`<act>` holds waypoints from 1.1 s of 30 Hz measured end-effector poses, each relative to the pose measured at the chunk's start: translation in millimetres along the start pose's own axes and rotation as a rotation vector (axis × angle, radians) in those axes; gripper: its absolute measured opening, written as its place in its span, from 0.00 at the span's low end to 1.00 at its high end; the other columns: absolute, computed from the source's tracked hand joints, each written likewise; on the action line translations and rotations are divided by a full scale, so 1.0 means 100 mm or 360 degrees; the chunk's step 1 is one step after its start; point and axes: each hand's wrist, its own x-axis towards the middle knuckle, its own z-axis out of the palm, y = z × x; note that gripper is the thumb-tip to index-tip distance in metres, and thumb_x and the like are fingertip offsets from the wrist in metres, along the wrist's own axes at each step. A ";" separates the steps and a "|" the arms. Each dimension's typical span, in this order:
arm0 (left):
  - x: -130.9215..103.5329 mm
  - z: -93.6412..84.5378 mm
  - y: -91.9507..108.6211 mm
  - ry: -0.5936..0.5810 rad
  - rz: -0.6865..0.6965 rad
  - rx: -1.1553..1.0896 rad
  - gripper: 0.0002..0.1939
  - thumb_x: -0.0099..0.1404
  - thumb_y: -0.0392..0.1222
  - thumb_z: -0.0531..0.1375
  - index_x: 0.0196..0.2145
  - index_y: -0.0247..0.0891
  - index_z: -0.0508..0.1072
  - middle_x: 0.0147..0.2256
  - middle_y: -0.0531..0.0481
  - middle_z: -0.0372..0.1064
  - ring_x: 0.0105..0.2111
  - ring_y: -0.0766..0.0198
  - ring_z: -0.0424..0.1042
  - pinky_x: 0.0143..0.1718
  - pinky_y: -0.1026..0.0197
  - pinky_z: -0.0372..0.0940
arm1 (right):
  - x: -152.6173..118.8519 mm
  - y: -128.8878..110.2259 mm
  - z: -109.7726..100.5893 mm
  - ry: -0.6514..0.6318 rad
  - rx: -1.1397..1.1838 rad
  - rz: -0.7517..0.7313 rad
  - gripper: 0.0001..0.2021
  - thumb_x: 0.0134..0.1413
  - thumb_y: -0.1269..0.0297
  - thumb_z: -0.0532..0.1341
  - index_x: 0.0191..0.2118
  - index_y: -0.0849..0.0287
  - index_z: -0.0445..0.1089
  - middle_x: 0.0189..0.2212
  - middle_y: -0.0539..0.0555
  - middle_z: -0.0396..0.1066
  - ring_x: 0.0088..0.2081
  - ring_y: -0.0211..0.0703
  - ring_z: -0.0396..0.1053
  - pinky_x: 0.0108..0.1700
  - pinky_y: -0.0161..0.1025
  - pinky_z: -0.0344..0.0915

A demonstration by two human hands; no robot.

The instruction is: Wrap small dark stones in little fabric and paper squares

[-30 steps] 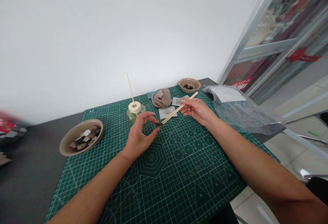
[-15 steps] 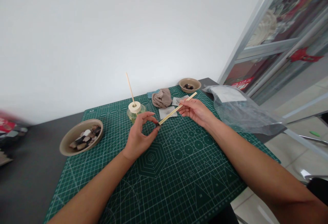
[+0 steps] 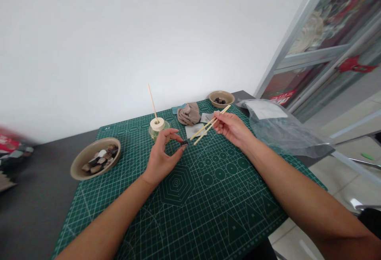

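Note:
Between the thumb and fingertips of my left hand [image 3: 165, 153] is a small dark stone [image 3: 184, 143], held above the green cutting mat [image 3: 220, 220]. My right hand [image 3: 230, 127] grips a pair of light wooden chopsticks [image 3: 205, 130], their tips spread apart and just right of the stone, not touching it. Behind my left hand stands a glass jar [image 3: 152, 133] of yellowish liquid, partly hidden, with a pale round wooden top [image 3: 157, 124] and a thin stick [image 3: 152, 100] rising from its hole.
A tan bowl [image 3: 77, 164] of mixed stones stands at left, and a smaller bowl [image 3: 228, 100] with dark stones at the back right. A crumpled brown cloth [image 3: 189, 114] and white paper squares [image 3: 195, 131] lie behind the chopsticks. A clear plastic bag [image 3: 268, 129] drapes over the right edge.
The chopstick tips have come away from the dark stone and spread apart. My right hand has shifted slightly right. My left hand still pinches the stone in about the same place.

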 end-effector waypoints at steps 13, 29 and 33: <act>0.00 0.00 -0.01 -0.0009 -0.0031 0.0038 0.21 0.59 0.32 0.61 0.48 0.41 0.60 0.34 0.53 0.68 0.39 0.63 0.70 0.52 0.53 0.59 | -0.03 -0.01 0.03 -0.0150 0.0064 -0.0087 0.11 0.43 0.60 0.69 0.27 0.63 0.71 0.15 0.48 0.71 0.15 0.30 0.65 0.15 0.24 0.62; 0.00 0.00 -0.01 0.0033 -0.0006 0.0010 0.21 0.59 0.31 0.62 0.48 0.41 0.61 0.34 0.53 0.68 0.38 0.63 0.70 0.51 0.53 0.59 | -0.02 -0.01 0.02 -0.0049 -0.0143 -0.0130 0.13 0.41 0.58 0.69 0.27 0.63 0.71 0.21 0.52 0.74 0.21 0.33 0.70 0.21 0.26 0.67; 0.00 -0.01 -0.01 0.0059 -0.0017 0.0012 0.21 0.59 0.31 0.61 0.48 0.41 0.61 0.34 0.53 0.68 0.39 0.63 0.70 0.51 0.53 0.59 | -0.01 -0.04 0.00 -0.0002 -0.0143 -0.0202 0.13 0.40 0.58 0.69 0.27 0.63 0.72 0.20 0.51 0.73 0.20 0.33 0.69 0.20 0.26 0.66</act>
